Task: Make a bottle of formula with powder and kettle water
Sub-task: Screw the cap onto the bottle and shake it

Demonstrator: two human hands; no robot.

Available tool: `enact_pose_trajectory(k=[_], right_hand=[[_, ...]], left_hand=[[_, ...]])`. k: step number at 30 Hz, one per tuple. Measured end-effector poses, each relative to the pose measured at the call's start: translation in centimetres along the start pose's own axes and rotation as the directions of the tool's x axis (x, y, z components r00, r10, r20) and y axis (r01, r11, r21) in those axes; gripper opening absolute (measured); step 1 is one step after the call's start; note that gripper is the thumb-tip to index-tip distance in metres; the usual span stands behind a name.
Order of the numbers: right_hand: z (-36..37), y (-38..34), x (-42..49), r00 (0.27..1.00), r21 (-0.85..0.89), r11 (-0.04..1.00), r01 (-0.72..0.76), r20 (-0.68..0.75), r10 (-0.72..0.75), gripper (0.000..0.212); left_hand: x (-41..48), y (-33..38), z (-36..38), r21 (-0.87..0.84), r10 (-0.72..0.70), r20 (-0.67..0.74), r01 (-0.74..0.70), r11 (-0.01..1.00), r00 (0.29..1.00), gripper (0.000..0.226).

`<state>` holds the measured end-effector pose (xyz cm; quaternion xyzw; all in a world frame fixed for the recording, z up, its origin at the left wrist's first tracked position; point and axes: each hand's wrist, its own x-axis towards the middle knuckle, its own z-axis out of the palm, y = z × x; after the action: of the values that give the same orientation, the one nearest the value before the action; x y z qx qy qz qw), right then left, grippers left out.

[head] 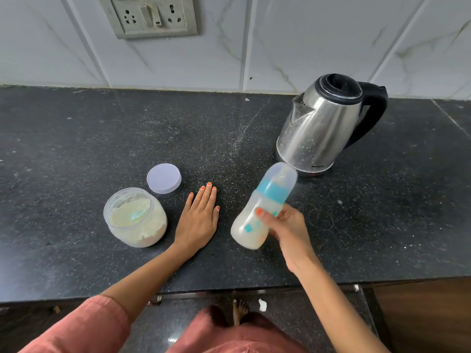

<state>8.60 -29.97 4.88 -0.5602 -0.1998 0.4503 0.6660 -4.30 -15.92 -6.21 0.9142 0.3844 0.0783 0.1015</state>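
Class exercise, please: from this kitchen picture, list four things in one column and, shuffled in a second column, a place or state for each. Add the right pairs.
Things
1. baby bottle
2. powder jar
3. jar lid
4. kettle

Places or states
A. upright at the back, near the wall
B. tilted, held in the right hand
C. open, with a scoop inside
D. flat on the counter, just beyond the jar

Pairs: 1-B, 2-C, 3-D, 4-A

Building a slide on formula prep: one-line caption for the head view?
Right hand holds the capped, milky bottle tilted; left hand rests flat beside the open powder jar.
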Motion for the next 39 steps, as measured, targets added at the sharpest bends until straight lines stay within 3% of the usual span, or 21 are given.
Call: enact_pose_trajectory(k=[3,4,6,8,10,14,16,20,22,26,28,32,34,36,39], right_hand=[[-0.2,-0.9,1.5,0.977,0.343,0.936,0.08,-0.214,-0.005,0.023],[-0.1,-0.8,1.6,0.969,0.366,0.926,0.092,-0.248,0.001,0.021],[0.2,-0.5,1.0,0.982,0.228,0.973,0.034,-0.191,0.01,0.021],[0.5,0.1,-0.2,0.999,-0.021,1.0,-0.019,-0.045,0.018,0.025],[0.3,0.0,-0.6,0.999,-0.102,0.995,0.003,0.037,0.001,0.024],[0.0,-1.1,1.2,0.986,0.293,0.953,0.077,-0.161,-0.03,0.028],[0.1,-0.9,1.5,0.978,0.356,0.93,0.094,-0.208,-0.02,0.033],[0.5,0.1,-0.4,1.0,-0.044,0.999,-0.012,0.007,0.013,0.03],[0.4,-0.1,-0.7,0.998,-0.114,0.994,0.004,0.056,0.002,0.03],[0.2,-1.0,1.2,0.979,0.297,0.951,0.083,-0.203,-0.022,0.026],[0.4,-0.8,1.5,0.968,0.365,0.925,0.108,-0.25,-0.014,0.021],[0.8,0.5,-0.3,0.998,-0.012,0.999,-0.036,-0.043,0.036,0.03],[0.5,0.3,-0.5,1.0,-0.096,0.995,-0.007,-0.007,0.007,0.03],[0.2,-0.3,0.2,0.996,0.081,0.996,0.025,-0.085,-0.018,0.033],[0.1,-0.7,1.4,0.972,0.392,0.915,0.093,-0.236,0.002,0.033]], left_hand=[[-0.1,0.1,0.0,-0.002,0.0,-0.012,0.0,1.0,1.0,0.052],[-0.1,0.1,-0.1,-0.002,0.0,-0.012,0.0,1.0,1.0,0.052],[-0.1,0.1,-0.1,-0.004,0.0,-0.01,0.0,1.0,1.0,0.052],[-0.1,0.1,-0.2,-0.014,0.003,-0.005,-0.003,1.0,1.0,0.052],[0.0,0.1,-0.2,-0.025,0.001,-0.004,-0.001,1.0,1.0,0.052],[-0.1,0.2,-0.2,0.003,0.004,-0.014,-0.004,1.0,1.0,0.052],[-0.1,0.2,-0.2,0.005,0.002,-0.01,-0.002,1.0,1.0,0.052],[-0.1,0.1,-0.1,0.011,-0.005,0.001,0.005,1.0,1.0,0.052],[-0.1,0.2,-0.2,0.001,-0.005,0.001,0.005,1.0,1.0,0.052],[-0.1,0.2,-0.3,-0.013,0.005,-0.003,-0.005,1.0,1.0,0.052],[-0.1,0.2,-0.2,-0.012,0.005,-0.001,-0.005,1.0,1.0,0.052],[0.0,0.0,0.0,0.003,-0.007,0.001,0.007,1.0,1.0,0.052],[0.0,0.0,0.0,0.005,-0.006,-0.003,0.006,1.0,1.0,0.052],[0.0,0.0,0.1,0.005,0.001,-0.009,-0.001,1.0,1.0,0.052],[-0.1,0.0,0.1,0.011,0.004,-0.011,-0.003,1.0,1.0,0.052]])
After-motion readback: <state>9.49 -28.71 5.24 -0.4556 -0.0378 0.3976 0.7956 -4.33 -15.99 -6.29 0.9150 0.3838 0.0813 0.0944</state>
